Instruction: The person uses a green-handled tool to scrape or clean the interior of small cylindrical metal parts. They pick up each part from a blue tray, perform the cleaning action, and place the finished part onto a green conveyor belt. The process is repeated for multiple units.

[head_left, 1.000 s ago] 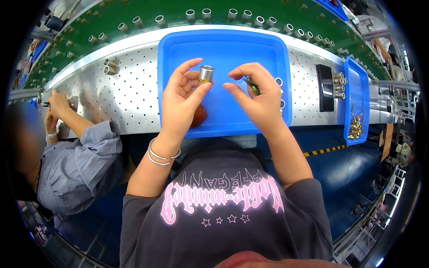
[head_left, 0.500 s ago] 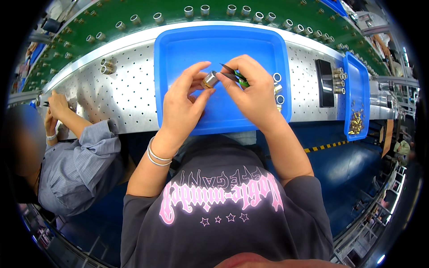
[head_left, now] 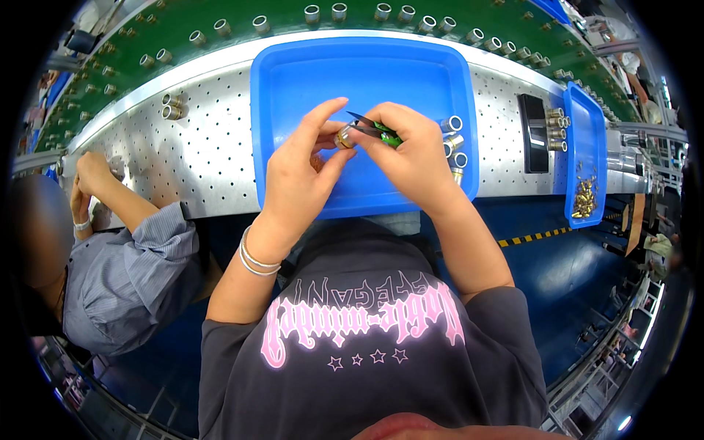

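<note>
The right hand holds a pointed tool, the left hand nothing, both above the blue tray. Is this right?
Not quite: the head view shows the left hand holding a metal cylinder. The right hand holds a pointed tool, both hands above the blue tray.

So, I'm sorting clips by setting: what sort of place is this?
Probably a factory assembly line: a green belt-like surface bears many similar metal cylinders, and a co-worker is at the same perforated metal bench.
</note>
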Available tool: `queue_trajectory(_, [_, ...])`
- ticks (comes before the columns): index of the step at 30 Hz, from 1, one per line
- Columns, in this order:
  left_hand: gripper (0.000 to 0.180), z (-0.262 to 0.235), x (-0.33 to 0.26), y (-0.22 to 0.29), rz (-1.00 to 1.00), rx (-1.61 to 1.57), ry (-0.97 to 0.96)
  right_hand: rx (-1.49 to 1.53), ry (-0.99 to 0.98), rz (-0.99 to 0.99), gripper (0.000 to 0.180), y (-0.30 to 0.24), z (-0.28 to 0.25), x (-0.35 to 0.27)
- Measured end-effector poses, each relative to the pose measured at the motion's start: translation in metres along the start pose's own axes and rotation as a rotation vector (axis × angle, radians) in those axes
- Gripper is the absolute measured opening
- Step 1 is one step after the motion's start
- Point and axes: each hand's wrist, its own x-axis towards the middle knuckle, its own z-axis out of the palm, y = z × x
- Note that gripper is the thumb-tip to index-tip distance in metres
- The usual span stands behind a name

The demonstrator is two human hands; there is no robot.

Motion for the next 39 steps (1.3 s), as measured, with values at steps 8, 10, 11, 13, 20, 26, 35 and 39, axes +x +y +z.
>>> queue_trajectory(8, [0.053, -0.005, 0.000, 0.000, -0.128, -0.375, -0.043, 0.277, 0.043, 0.211, 0.010, 0.006, -0.008, 0.003])
queue_trajectory(10, [0.054, -0.006, -0.001, 0.000, -0.141, -0.421, -0.043, 0.317, 0.050, 0.232, 0.012, 0.009, -0.009, 0.003])
queue_trajectory(11, [0.054, -0.005, -0.001, 0.001, -0.149, -0.405, -0.043, 0.255, 0.042, 0.176, 0.012, 0.006, -0.011, 0.003])
queue_trajectory(13, [0.054, -0.004, -0.002, 0.001, -0.123, -0.360, -0.035, 0.131, 0.028, 0.064, 0.013, -0.002, -0.015, 0.002])
queue_trajectory(20, [0.052, -0.006, -0.002, 0.000, -0.101, -0.304, -0.089, 0.343, -0.135, 0.183, 0.014, 0.003, -0.011, -0.002])
queue_trajectory(26, [0.052, -0.012, -0.001, 0.000, -0.142, -0.415, -0.155, 0.537, -0.163, 0.276, 0.014, 0.005, -0.013, -0.002])
queue_trajectory(35, [0.050, -0.013, 0.000, -0.003, -0.320, -0.729, -0.147, 0.464, 0.109, 0.257, 0.012, 0.006, -0.019, -0.001])
queue_trajectory(39, [0.047, -0.011, 0.002, -0.004, -0.400, -0.817, -0.109, 0.398, 0.164, 0.099, 0.011, 0.008, -0.018, -0.002])
